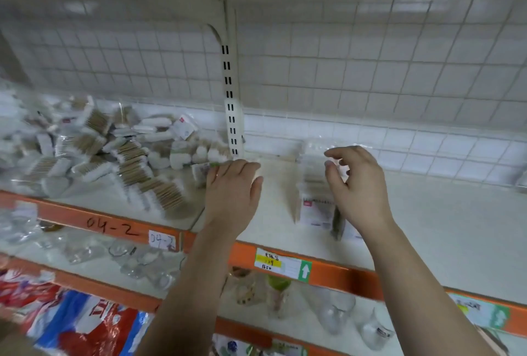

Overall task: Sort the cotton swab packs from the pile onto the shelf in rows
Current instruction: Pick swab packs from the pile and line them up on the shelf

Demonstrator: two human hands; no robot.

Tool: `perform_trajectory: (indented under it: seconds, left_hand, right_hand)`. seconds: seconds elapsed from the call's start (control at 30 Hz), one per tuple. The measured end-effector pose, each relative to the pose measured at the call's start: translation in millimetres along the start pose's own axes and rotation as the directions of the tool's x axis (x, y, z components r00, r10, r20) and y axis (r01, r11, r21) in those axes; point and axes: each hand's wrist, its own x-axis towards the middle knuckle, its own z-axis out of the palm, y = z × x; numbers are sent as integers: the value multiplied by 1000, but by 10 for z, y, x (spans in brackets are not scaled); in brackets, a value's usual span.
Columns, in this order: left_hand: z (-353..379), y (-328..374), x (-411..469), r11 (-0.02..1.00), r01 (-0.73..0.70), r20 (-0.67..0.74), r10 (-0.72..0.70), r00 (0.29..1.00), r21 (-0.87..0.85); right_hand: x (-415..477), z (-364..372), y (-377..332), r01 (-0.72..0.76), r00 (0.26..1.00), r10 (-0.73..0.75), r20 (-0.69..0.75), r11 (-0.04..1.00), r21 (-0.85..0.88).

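My right hand (353,184) hovers spread beside the row (315,196), I cannot tell whether my left hand (232,187) grips anything at the pile (114,156), and a careless brush may topple the row.

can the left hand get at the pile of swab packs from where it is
Probably yes. The left hand is at the right edge of the pile, touching or nearly touching the nearest pack, with nothing between them. The slotted upright stands behind, not in its path.
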Motion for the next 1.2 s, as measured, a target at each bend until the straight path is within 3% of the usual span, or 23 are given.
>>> perform_trajectory:
  seconds: [0.17, 0.53, 0.9, 1.0, 1.1, 1.2]
  left_hand:
    - [-187, -633, -17, 995, 67, 9, -68, 998, 69]
    - [-565, -2250, 175, 974, 192, 21, -195, 981, 117]
    - [-633, -3498, 219, 973, 202, 34, -207, 978, 108]
    - [-584, -3674, 222, 975, 188, 53, -195, 979, 120]
    - [-557, -3753, 233, 978, 181, 49, -186, 981, 103]
    - [-533, -3792, 242, 979, 184, 51, -189, 981, 86]
  right_hand:
    - [169, 646, -482, 81, 991, -88, 101, 994, 67]
    - [511, 2143, -1383, 80, 958, -113, 265, 988, 130]
    - [721, 3241, -1913, 104, 930, -129, 343, 990, 91]
    - [737, 3413, -1969, 107, 886, -129, 446, 991, 74]
    - [728, 3532, -2008, 116, 789, -123, 602, 992, 52]
    - [715, 3617, -2006, 118, 741, -110, 663, 992, 32]
